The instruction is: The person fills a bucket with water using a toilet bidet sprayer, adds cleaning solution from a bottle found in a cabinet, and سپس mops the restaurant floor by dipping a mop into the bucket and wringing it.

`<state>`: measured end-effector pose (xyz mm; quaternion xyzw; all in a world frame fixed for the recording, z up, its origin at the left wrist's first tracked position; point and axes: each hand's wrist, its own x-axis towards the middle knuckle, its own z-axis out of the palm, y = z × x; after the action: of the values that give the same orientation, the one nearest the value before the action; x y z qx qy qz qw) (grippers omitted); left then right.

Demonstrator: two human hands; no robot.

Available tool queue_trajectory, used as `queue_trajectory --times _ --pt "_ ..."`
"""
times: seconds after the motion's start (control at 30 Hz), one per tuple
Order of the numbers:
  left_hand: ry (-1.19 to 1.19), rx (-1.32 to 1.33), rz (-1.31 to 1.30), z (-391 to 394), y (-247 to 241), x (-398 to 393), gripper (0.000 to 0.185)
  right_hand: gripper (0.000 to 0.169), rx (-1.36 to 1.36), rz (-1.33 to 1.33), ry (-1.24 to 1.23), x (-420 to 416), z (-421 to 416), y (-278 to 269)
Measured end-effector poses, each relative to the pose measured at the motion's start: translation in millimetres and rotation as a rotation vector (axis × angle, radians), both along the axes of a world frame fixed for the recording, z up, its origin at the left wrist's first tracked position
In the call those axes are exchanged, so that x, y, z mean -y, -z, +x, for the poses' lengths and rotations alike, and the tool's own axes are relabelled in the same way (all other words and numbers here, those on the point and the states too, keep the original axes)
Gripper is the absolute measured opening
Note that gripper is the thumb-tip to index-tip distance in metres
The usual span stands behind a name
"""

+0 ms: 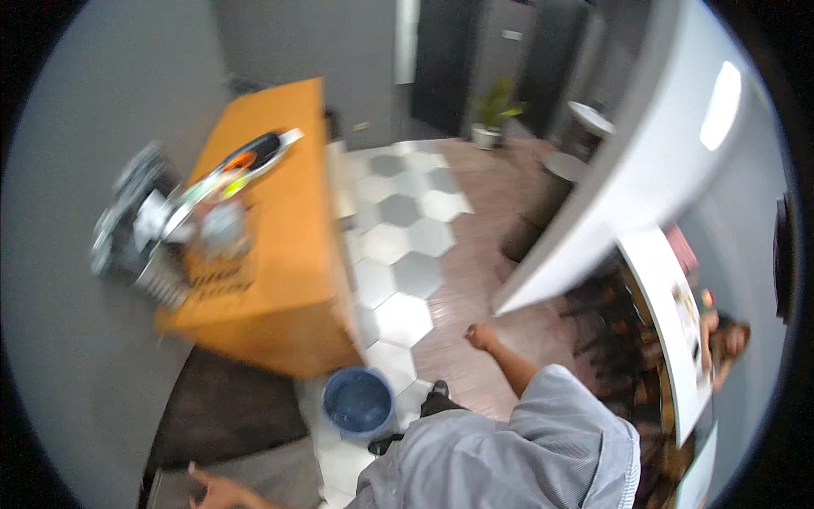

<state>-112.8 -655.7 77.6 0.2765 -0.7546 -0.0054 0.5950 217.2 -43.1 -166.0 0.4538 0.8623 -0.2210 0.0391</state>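
My left hand is at the lower left, fingers apart and holding nothing, over a grey surface. Above the floor at centre right, my right hand hangs with its fingers curled; nothing shows in it. A round blue bin stands on the tiles between my two hands, beside the end of an orange wooden counter. On the counter lies a white tray with a black item and an orange item, blurred. A clear plastic bag is near it.
White and grey hexagonal tiles meet reddish wood-look flooring. A white partition rises at right, with a white table and a seated person beyond. A potted plant and dark round containers stand farther off.
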Motion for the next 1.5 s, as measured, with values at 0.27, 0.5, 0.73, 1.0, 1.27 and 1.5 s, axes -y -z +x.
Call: queue_trajectory --times 0.27,0.5,0.73,1.0,1.27,1.5 --pt "0.980 0.157 -0.020 -16 33 -220 0.079 0.057 0.234 -0.524 0.368 201 223 115" --pt "2.076 1.175 0.033 118 126 -474 0.076 0.071 -0.180 -0.898 0.718 262 280 87" --pt "2.233 2.056 0.059 159 175 -593 0.074 0.081 -0.398 -0.988 0.814 135 204 26" --pt "2.417 2.089 -0.252 57 316 -792 0.072 0.093 -0.711 -1.105 1.237 145 225 47" --pt "1.770 2.630 -1.254 104 331 -782 0.060 0.085 -0.600 -1.089 1.572 150 141 -11" --pt "1.314 2.269 -1.714 -64 338 -919 0.051 0.085 -0.644 -0.768 1.536 20 64 41"
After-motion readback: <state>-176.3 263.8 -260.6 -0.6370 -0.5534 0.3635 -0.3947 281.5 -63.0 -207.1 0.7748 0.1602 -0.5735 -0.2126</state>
